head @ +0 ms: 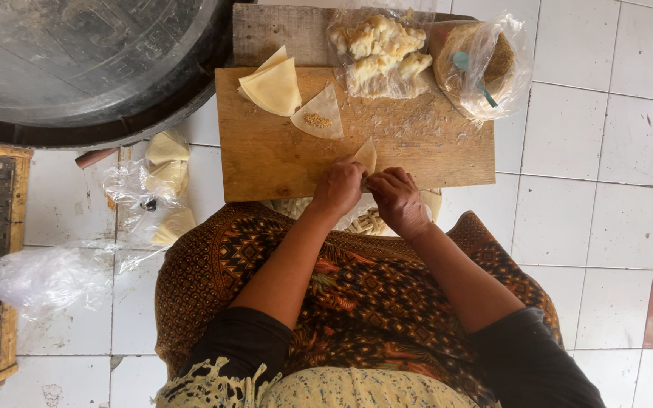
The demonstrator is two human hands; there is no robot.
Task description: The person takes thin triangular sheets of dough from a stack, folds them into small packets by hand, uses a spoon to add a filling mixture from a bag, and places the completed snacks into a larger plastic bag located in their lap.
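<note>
My left hand (336,189) and my right hand (398,201) meet at the near edge of a wooden board (281,155), both pinching a small pale folded pastry wrapper (366,154). Farther back on the board lies a triangular wrapper with a spoonful of crumbly filling (319,118) on it. A stack of plain triangular wrappers (272,86) sits at the board's far left corner.
A clear bag of pale chunky filling (379,51) and a bag with a blue spoon (480,64) rest at the board's far edge. A large dark round pan (77,68) is at top left. Plastic bags with more wrappers (166,181) lie on the white tiled floor.
</note>
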